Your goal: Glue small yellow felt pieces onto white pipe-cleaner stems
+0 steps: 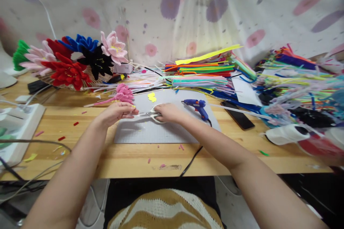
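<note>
Above the grey board [158,134], my right hand [169,112] has its fingers wrapped in the white handles of a pair of scissors [155,118]. The blades point left toward my left hand [122,111], whose fingers are bent together near the tips. A small yellow bit shows at its fingertips; what it holds is too small to make out. Yellow cut pieces [152,97] lie on the board just beyond the scissors. A pink fuzzy flower [123,93] lies right behind my left hand. The blue glue gun [196,106] rests on the board's right side.
Finished fuzzy flowers [70,71] fill the back left. Bundles of coloured stems [201,75] lie along the back and right. A black phone [238,115] and a white spool [287,134] lie at right. A power strip [23,128] with cables is at left; scraps dot the table [126,161].
</note>
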Demonstrator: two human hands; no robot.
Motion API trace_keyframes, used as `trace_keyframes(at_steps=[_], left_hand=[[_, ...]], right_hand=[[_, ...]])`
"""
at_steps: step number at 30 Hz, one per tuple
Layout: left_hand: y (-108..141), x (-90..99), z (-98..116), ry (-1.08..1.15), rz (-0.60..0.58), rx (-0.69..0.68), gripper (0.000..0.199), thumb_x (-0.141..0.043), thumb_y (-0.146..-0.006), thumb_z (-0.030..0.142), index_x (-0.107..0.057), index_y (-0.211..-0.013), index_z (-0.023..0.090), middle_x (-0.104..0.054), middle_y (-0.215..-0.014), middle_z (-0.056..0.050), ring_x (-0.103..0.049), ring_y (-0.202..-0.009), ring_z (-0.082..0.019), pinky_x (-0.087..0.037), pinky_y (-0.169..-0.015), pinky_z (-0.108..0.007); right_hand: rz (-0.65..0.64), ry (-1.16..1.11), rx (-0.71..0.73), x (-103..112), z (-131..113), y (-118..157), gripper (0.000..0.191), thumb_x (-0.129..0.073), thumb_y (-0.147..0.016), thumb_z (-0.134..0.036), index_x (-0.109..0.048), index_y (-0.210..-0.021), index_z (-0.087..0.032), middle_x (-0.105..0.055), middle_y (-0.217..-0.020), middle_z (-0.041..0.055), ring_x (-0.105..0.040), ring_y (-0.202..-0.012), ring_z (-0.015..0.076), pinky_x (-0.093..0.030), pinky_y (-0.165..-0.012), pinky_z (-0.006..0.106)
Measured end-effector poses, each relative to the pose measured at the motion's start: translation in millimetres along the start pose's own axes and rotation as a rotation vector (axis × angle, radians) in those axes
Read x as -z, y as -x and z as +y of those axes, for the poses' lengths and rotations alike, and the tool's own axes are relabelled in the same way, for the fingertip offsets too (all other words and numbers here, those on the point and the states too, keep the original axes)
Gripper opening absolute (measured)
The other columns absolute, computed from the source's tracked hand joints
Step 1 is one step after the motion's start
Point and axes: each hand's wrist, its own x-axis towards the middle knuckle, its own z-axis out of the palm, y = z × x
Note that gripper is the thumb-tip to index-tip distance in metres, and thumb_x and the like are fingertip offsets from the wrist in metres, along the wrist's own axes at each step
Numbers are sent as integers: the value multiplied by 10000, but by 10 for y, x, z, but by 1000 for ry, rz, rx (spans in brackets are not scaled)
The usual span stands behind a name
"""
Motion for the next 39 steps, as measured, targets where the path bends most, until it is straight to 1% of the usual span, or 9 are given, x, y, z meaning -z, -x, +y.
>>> trace_keyframes(at_steps=[4,8,12,18,23,27,31,34,39], left_hand=[[-56,-52,-28,90,107,-59,162,-705,-619,213,-655,-744,122,-703,-797,-94,-666,-774,-175,-535,-668,-254],[-99,-53,-39,225,237,-130,129,-643,-665,195,-656,-779,135,-703,-827,-64,-663,-762,-139,-527,-637,-208],[-111,-95,-20,263,265,-160,135,-635,-667,178,-654,-790,125,-698,-795,-57,-660,-729,-132,-521,-610,-194],[-178,-279,-58,363,314,-168,74,-593,-704,152,-637,-759,130,-685,-753,-33,-648,-684,-107,-515,-622,-200],[-247,-565,-143,610,467,-134,105,-518,-770,128,-606,-714,138,-661,-697,-7,-627,-644,-75,-496,-669,-204],[-335,-951,-304,723,352,-128,97,-528,-757,108,-586,-695,154,-659,-688,-10,-640,-715,-102,-478,-798,-265],[-476,-1233,-482,690,275,-158,31,-593,-705,133,-589,-680,151,-670,-695,-25,-647,-767,-121,-445,-850,-287],[-563,-1213,-572,595,334,-281,95,-666,-613,135,-577,-639,156,-679,-679,-19,-647,-769,-125,-429,-872,-286],[-532,-823,-644,365,410,-462,203,-738,-536,262,-591,-639,167,-693,-713,-26,-650,-772,-155,-436,-878,-332]], right_hand=[[61,13,43,-36,-35,3,260,-469,-818,-362,-575,-963,-173,-631,-1038,91,-575,-910,211,-324,-702,287],[59,-5,67,-29,-26,34,480,-490,-760,-598,-573,-966,-172,-632,-1009,98,-566,-920,230,-320,-745,305],[43,0,78,-3,54,87,533,-505,-716,-655,-586,-935,-176,-641,-968,101,-573,-889,235,-315,-744,307],[108,-158,-187,-109,206,287,481,-458,-760,-635,-596,-928,-206,-665,-906,54,-588,-799,186,-292,-608,248],[182,-401,-405,-218,251,476,458,-470,-755,-632,-604,-883,-213,-666,-832,24,-574,-716,153,-297,-556,226],[272,-546,-541,-257,268,445,338,-524,-772,-496,-601,-927,-205,-666,-919,35,-590,-799,160,-372,-627,227],[361,-605,-534,-217,304,320,323,-550,-767,-324,-561,-1061,-190,-644,-1041,51,-592,-904,157,-417,-757,247],[359,-519,-520,-70,347,242,330,-554,-774,-339,-557,-1063,-181,-648,-1032,67,-600,-915,182,-433,-782,281],[236,-193,-526,350,492,75,342,-583,-752,-246,-575,-1085,-166,-648,-1058,125,-598,-990,266,-458,-799,350]])
